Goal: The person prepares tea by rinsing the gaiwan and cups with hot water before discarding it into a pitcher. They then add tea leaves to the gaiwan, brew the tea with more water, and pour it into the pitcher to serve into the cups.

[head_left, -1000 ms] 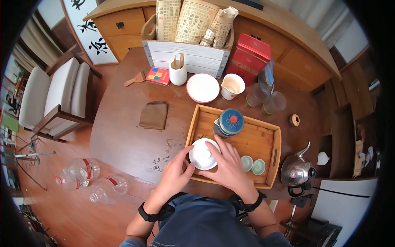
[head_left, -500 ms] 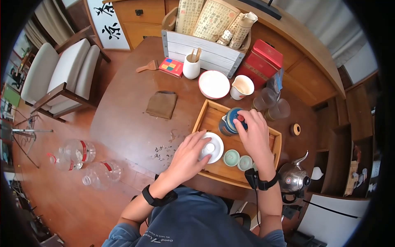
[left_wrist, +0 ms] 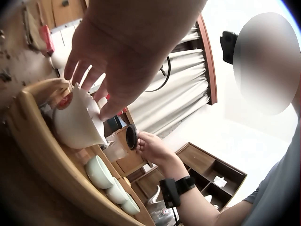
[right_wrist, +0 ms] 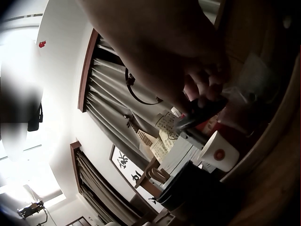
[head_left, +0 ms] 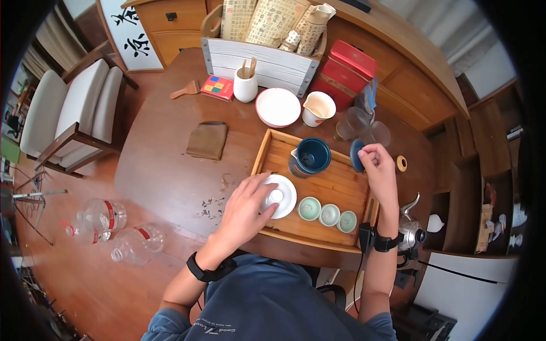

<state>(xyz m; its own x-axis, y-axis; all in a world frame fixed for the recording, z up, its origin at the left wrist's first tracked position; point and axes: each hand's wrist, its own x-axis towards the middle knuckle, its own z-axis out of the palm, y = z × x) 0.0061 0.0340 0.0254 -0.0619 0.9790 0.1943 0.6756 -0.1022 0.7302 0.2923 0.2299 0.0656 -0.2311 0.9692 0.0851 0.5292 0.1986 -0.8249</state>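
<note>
My right hand (head_left: 382, 173) pinches a round blue lid (head_left: 356, 156) beside the tray's right edge. In the left wrist view the lid (left_wrist: 132, 137) stands nearly on edge. The dark blue pot (head_left: 297, 168) it came off stands uncovered on the wooden tray (head_left: 348, 169), its inside showing. My left hand (head_left: 242, 209) rests beside a white lidded bowl (head_left: 288, 199), fingers and thumb spread at its left rim. In the left wrist view those fingers stay fairly straight over the bowl (left_wrist: 75, 123). Three pale green cups (head_left: 329, 215) sit in a row to the bowl's right.
A steel kettle (head_left: 410, 234) stands right of the tray. Behind are a white plate (head_left: 278, 107), a spouted cup (head_left: 318, 109), clear glasses (head_left: 352, 124) and a red tin (head_left: 346, 71). A folded brown cloth (head_left: 207, 140) and dark scraps (head_left: 211, 207) lie to the left.
My right hand left the white bowl, took hold of the pot's blue lid, lifted it off and carried it right. My left hand has stayed at the bowl.
</note>
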